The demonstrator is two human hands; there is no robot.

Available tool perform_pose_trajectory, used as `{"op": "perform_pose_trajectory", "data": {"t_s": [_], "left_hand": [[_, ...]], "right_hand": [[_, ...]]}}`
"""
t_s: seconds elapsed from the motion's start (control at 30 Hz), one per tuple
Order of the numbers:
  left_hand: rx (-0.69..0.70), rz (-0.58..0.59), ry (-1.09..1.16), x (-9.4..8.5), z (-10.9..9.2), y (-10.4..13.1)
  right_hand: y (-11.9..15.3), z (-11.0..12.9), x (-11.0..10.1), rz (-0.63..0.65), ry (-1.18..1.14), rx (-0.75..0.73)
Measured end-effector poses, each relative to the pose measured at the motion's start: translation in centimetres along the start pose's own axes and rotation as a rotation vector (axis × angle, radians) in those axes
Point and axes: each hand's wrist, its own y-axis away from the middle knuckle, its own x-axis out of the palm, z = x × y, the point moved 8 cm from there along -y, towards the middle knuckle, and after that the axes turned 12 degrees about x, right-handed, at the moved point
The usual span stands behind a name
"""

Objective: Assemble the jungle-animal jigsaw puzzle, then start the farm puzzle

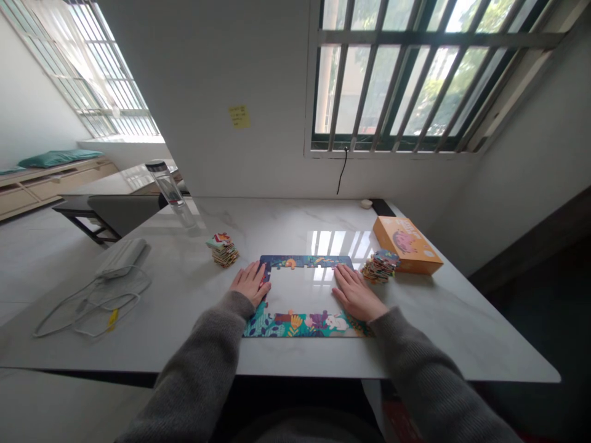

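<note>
A jigsaw puzzle border [305,326] lies flat on the white table, joined into a rectangle around bare tabletop. Its top edge is dark blue, its bottom edge teal with leaves and a white rabbit. My left hand [250,283] rests flat on the left side, fingers stretched out. On the right side lies my right hand [355,291], also flat, covering much of that edge. Neither hand grips anything. One stack of puzzle pieces [223,251] stands beyond my left hand; another stack of pieces [381,266] leans just past my right hand.
An orange box [409,245] sits at the right behind the stack. At the left are a white device [120,258] with a looped cable [133,298] and a clear bottle [165,183]. A small white object [366,203] lies near the wall. The table's front edge [305,375] is close to me.
</note>
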Motion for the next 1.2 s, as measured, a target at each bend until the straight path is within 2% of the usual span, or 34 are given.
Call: {"op": "perform_pose_trajectory", "data": {"t_s": [0.13, 0.37, 0.53, 0.63, 0.73, 0.83, 0.93, 1.0, 1.07, 1.2], "left_hand": [[-0.012, 0.044, -0.009, -0.4, -0.5, 0.2], [0.011, -0.008, 0.045, -0.1, 0.0, 0.1], [0.031, -0.099, 0.09, 0.1, 0.6, -0.1], [0.06, -0.201, 0.137, -0.4, 0.7, -0.2], [0.165, -0.342, 0.192, -1.5, 0.1, -0.2], [0.267, -0.439, 0.233, -2.4, -0.8, -0.1], [0.3, -0.472, 0.255, -2.9, -1.2, 0.0], [0.304, -0.473, 0.26, -3.1, -1.2, 0.1], [0.298, -0.464, 0.26, -3.2, -1.2, 0.2], [0.282, -0.425, 0.257, -2.9, -1.2, 0.3]], "right_hand": [[-0.1, 0.0, -0.1, 0.011, 0.003, 0.003], [-0.1, 0.0, -0.6, -0.012, -0.03, 0.021], [0.0, 0.3, -0.6, -0.064, -0.067, 0.013], [0.3, 1.2, -2.5, -0.176, -0.114, -0.043], [1.0, 1.6, -6.4, -0.354, -0.209, -0.166], [1.4, -0.9, -10.1, -0.511, -0.276, -0.171], [1.3, -5.7, -12.0, -0.613, -0.234, -0.033], [1.0, -8.4, -11.9, -0.597, -0.162, 0.04], [0.5, -10.1, -11.3, -0.548, -0.101, 0.068], [-0.4, -11.2, -9.7, -0.427, -0.042, 0.056]]}}
